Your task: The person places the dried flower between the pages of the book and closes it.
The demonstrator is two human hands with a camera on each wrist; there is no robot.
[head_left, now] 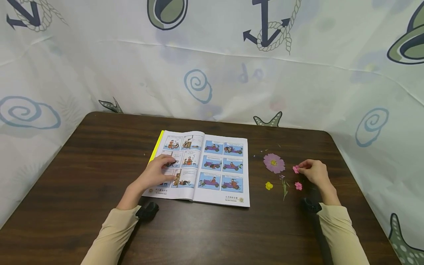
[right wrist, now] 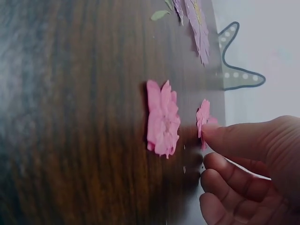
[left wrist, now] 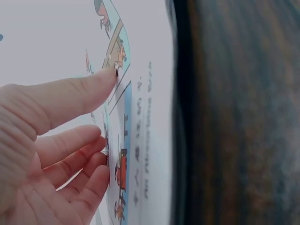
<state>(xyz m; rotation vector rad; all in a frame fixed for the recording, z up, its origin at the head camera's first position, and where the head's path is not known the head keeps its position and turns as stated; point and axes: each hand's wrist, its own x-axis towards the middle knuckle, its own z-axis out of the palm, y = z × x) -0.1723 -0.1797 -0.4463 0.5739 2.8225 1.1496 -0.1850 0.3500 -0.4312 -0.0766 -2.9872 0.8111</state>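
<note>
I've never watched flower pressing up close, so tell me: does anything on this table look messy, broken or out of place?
Only slightly. Tiny purple flecks lie loose on the table beyond the large purple flower, like shed bits. The open comic book lies flat under the left hand; the right hand pinches a small pink flower.

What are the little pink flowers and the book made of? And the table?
The small pink flower looks like a real pressed flower: thin, flat, crinkled petals, though paper is possible. The right hand pinches another one. The comic book looks like glossy printed paper, pressed by the left hand. The table shows dark wood grain, perhaps laminate.
</note>
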